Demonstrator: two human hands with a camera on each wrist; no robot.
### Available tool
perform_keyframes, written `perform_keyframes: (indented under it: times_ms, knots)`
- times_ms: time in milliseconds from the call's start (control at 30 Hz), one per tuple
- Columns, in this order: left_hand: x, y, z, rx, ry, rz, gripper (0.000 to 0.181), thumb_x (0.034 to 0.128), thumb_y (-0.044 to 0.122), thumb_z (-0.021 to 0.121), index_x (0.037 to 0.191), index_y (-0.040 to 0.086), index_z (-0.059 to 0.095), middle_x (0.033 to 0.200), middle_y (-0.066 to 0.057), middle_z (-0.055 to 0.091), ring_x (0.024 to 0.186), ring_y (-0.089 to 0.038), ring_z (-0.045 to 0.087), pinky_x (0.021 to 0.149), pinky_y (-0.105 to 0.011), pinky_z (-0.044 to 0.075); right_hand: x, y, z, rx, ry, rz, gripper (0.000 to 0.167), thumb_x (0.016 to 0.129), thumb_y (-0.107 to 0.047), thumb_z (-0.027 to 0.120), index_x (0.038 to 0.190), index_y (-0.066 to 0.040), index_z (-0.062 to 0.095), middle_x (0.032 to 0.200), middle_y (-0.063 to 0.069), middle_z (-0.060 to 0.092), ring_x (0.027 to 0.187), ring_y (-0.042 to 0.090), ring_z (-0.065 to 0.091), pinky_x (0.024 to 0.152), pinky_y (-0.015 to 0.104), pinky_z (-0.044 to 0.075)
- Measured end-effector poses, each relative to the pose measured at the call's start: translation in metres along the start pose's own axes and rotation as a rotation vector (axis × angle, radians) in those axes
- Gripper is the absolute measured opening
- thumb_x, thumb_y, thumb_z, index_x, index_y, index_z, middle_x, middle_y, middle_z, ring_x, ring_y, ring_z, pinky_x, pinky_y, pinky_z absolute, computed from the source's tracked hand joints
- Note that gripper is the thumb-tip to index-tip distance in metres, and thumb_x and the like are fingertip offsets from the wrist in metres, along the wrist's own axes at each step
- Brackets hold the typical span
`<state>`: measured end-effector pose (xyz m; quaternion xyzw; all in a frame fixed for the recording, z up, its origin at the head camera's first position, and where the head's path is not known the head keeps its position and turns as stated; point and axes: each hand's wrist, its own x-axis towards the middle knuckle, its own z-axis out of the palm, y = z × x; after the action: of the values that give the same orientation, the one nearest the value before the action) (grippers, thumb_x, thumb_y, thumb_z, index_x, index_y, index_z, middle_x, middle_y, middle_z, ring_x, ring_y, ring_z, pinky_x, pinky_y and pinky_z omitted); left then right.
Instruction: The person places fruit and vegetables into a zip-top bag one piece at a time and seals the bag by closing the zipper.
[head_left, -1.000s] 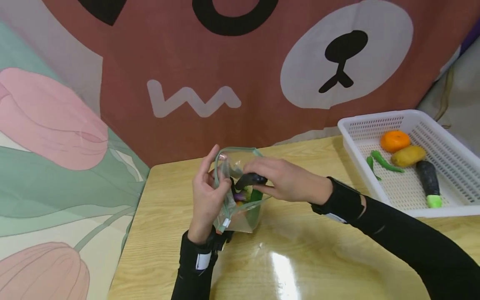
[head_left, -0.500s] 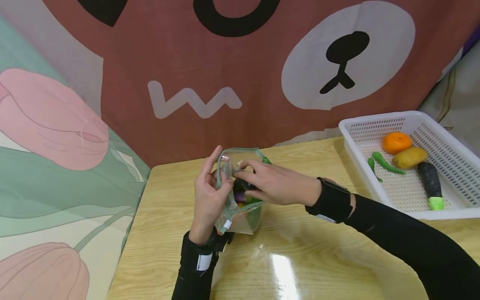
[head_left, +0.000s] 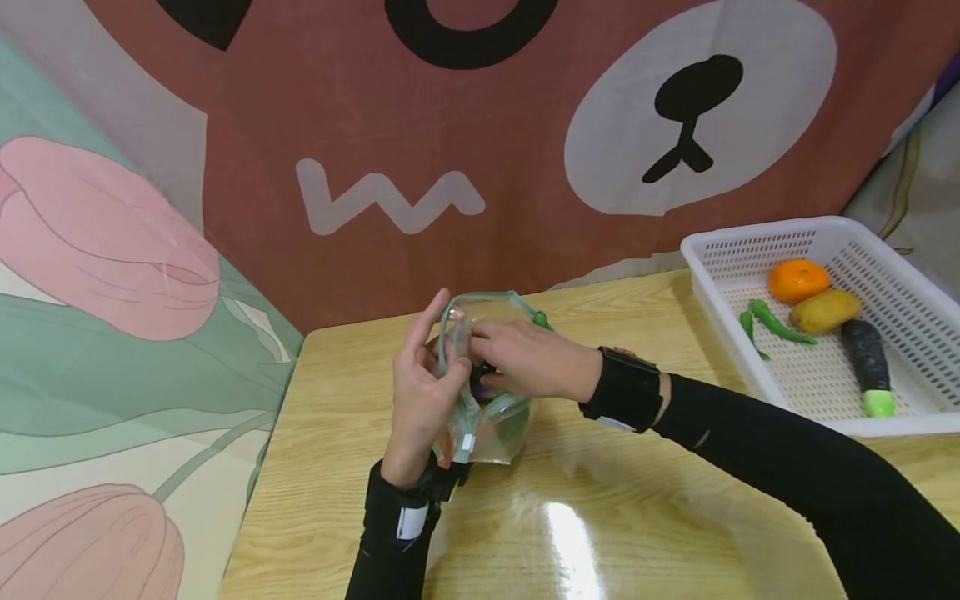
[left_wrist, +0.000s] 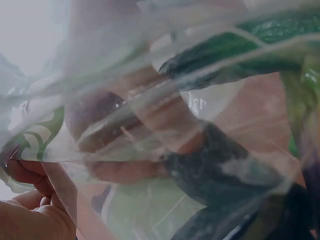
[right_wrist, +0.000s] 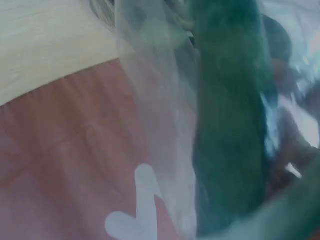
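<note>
A clear zip bag (head_left: 510, 442) with a green rim stands on the table, packed with vegetables. My left hand (head_left: 420, 392) pinches the bag's rim at the left between thumb and fingers. Down in the bag's mouth is my right hand (head_left: 532, 358), its fingertips partly hidden in the head view. Through the plastic in the left wrist view, those fingers hold the end of a dark eggplant (left_wrist: 215, 170). A long green cucumber (right_wrist: 230, 120) stands upright at the bag's right side. Other contents are blurred by the plastic.
At the right, a white basket (head_left: 750, 375) holds an orange (head_left: 798, 281), a yellow potato-like item (head_left: 825, 311), green chili peppers (head_left: 776, 323) and a dark eggplant with a green cap (head_left: 866, 358). A printed cloth (head_left: 450, 267) hangs behind the wooden table (head_left: 337, 500).
My right hand has moved left and down into the bag with the dark eggplant, which is now mostly hidden from the head view. The left hand keeps its hold on the rim, shifting slightly right.
</note>
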<state>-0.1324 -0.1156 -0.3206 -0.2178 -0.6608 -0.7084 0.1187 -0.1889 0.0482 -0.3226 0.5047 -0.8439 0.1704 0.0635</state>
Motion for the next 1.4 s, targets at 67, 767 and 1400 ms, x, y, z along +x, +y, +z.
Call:
perform_keyframes:
  times_ms: [67, 767, 1400]
  knots:
    - [0.0, 0.0, 0.0, -0.002, 0.0, -0.001, 0.068, 0.0801, -0.01, 0.049, 0.145, 0.002, 0.035, 0.136, -0.018, 0.038, 0.093, -0.026, 0.055, 0.069, -0.02, 0.047, 0.002, 0.001, 0.005, -0.01, 0.018, -0.011, 0.02, 0.086, -0.012, 0.069, 0.106, -0.008, 0.064, 0.102, 0.005, 0.055, 0.076, 0.014, 0.057, 0.065, 0.025, 0.047]
    - [0.001, -0.001, 0.002, 0.038, 0.005, 0.012, 0.067, 0.0812, -0.008, 0.047, 0.145, 0.009, 0.037, 0.136, -0.011, 0.041, 0.089, -0.037, 0.051, 0.059, -0.021, 0.039, 0.002, -0.004, 0.008, -0.085, -0.173, -0.027, 0.026, 0.095, -0.021, 0.057, 0.118, -0.008, 0.063, 0.097, 0.004, 0.06, 0.076, 0.014, 0.06, 0.067, 0.026, 0.049]
    - [0.0, -0.001, -0.002, 0.043, 0.019, 0.039, 0.069, 0.0787, -0.011, 0.048, 0.145, 0.006, 0.037, 0.107, -0.009, 0.044, 0.071, -0.015, 0.047, 0.053, -0.02, 0.038, -0.034, 0.012, -0.031, 0.016, 0.114, -0.095, 0.013, 0.089, -0.007, 0.064, 0.102, -0.007, 0.066, 0.096, 0.003, 0.06, 0.072, 0.01, 0.054, 0.064, 0.024, 0.046]
